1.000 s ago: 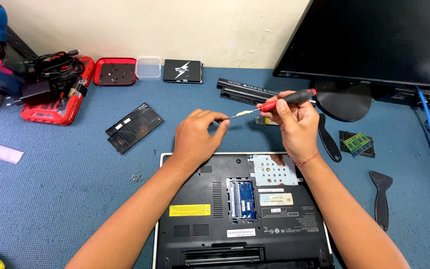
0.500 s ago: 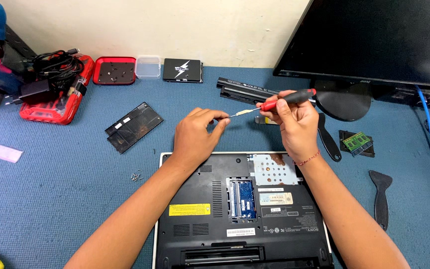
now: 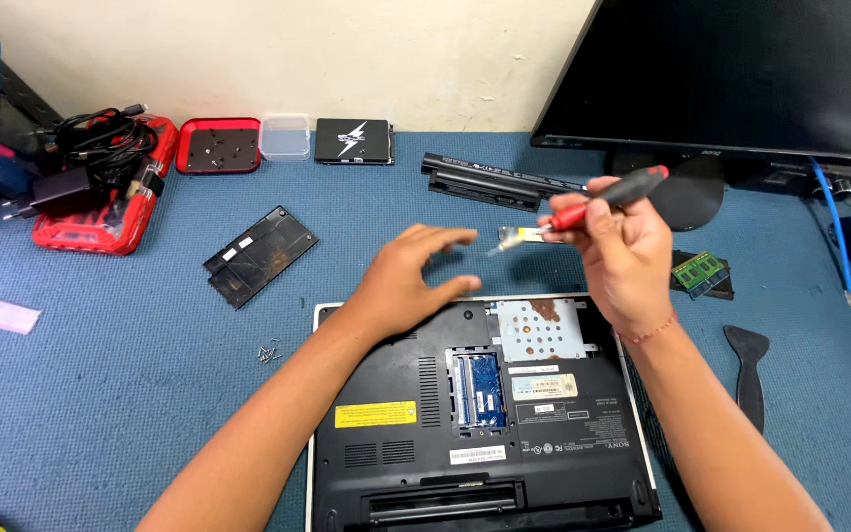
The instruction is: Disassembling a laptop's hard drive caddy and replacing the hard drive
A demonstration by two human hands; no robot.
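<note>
An upturned black laptop (image 3: pixel 544 433) lies on the blue mat with its bottom bays uncovered, showing a memory module (image 3: pixel 485 389) and a bare metal drive bay (image 3: pixel 541 330). My right hand (image 3: pixel 618 251) grips a red and black screwdriver (image 3: pixel 608 197), tip pointing left above the laptop's far edge. My left hand (image 3: pixel 411 276) hovers just left of the tip, fingers spread and holding nothing. The tip itself is blurred.
A black cover panel (image 3: pixel 260 254) and several loose screws (image 3: pixel 270 351) lie left of the laptop. A laptop battery (image 3: pixel 490 179), red screw tray (image 3: pixel 219 146), clear box (image 3: pixel 285 137), black drive (image 3: pixel 352 140), monitor (image 3: pixel 741 74), green memory stick (image 3: pixel 699 271) and black pry tool (image 3: pixel 749 374) surround it.
My left hand has let go of the screwdriver tip and opened, dropping slightly toward the laptop. My right hand has shifted the screwdriver a little to the right.
</note>
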